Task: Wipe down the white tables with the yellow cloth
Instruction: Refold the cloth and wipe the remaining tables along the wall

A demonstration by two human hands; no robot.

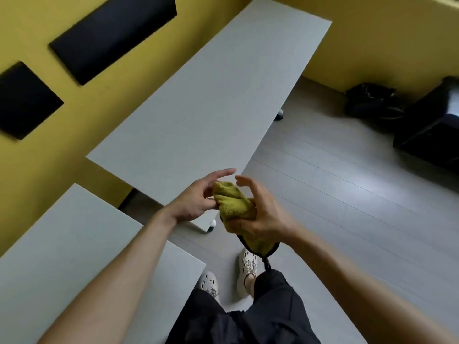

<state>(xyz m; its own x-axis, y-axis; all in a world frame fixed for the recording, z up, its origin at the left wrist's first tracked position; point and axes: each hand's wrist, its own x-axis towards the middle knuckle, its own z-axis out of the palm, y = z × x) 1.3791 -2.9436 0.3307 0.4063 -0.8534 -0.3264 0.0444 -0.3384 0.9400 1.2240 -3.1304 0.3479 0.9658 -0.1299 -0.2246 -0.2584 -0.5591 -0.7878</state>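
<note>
The yellow cloth [233, 202] is bunched up in the air between my hands, above the gap between two white tables. My right hand [260, 214] grips its lower part, and a dark-edged corner of the cloth hangs below that hand. My left hand [198, 197] touches the cloth's left side with its fingers mostly straight. One long white table [198, 100] stretches away ahead. A second white table [74, 244] lies at the lower left under my left forearm.
Yellow walls with black panels [111, 33] bound the left and far sides. A black bag [372, 100] and a black box [432, 125] sit on the grey floor at the right. My feet in white shoes [248, 269] stand between the tables. The far table has castors [279, 116].
</note>
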